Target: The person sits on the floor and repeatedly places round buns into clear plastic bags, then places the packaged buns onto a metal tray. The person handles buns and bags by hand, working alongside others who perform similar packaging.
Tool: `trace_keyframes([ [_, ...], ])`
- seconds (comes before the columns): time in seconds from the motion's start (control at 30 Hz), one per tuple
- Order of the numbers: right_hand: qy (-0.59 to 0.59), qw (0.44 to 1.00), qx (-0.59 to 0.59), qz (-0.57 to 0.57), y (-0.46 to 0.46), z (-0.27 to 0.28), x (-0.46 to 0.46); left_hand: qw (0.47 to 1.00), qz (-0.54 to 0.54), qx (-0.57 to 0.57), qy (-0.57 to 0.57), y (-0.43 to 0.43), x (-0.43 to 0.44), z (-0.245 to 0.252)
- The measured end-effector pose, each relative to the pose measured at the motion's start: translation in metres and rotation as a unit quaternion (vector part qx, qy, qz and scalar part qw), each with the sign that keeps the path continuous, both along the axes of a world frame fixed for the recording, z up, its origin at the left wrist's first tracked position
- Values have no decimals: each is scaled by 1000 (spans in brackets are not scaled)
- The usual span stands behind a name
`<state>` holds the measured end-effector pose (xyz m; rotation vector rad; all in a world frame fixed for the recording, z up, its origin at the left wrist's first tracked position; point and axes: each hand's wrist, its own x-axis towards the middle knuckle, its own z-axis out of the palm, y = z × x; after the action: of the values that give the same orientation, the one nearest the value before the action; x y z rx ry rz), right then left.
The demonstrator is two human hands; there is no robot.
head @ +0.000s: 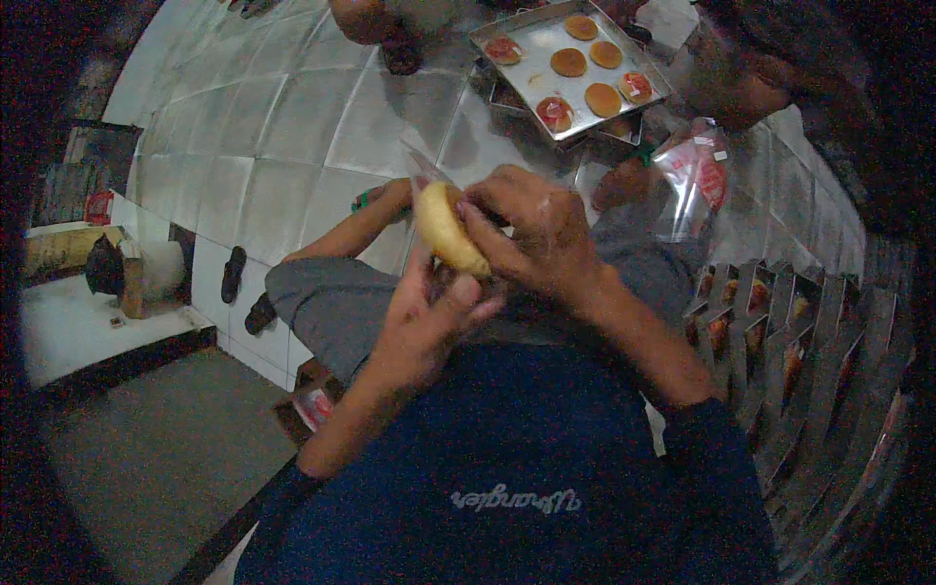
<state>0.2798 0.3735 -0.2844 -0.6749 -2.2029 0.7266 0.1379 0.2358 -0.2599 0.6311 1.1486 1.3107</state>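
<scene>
A round bun [447, 225], seen edge-on with its pale side showing, is between my two hands in front of my lap. My left hand [439, 303] supports it from below, fingers bent around its lower edge. At its right side, my right hand [537, 227] grips it or the clear plastic bag [423, 162], whose end sticks up past the bun; which of the two, I cannot tell. The hands are slightly blurred. Beyond them a metal baking tray [537, 80] holds several round brown buns [568, 62] and several in clear, red-printed bags [554, 113].
Clear bags with red print [691, 175] lie by my right knee. A rack of metal trays [797, 351] with baked goods stands at the right. Another person's arm [746, 88] is near the tray. Dark sandals [232, 274] are at the left on the tiled floor [292, 124].
</scene>
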Motion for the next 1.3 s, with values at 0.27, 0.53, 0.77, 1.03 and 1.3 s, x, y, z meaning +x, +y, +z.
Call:
trace_keyframes([
  [0.27,-133,989,13,-69,18,2,16,948,28,-69,308,20,-17,-33],
  [0.53,-124,991,19,42,-25,29,49,946,-98,-92,-294,37,-23,-103],
  [0.77,-120,983,48,-126,-20,82,41,777,-200,-2,-597,62,12,-63],
  [1.03,4,966,-250,-72,-47,67,42,836,-104,52,-537,73,7,-43],
  [1.3,-121,991,-30,39,-53,44,14,922,66,-1,-382,90,21,-43],
])
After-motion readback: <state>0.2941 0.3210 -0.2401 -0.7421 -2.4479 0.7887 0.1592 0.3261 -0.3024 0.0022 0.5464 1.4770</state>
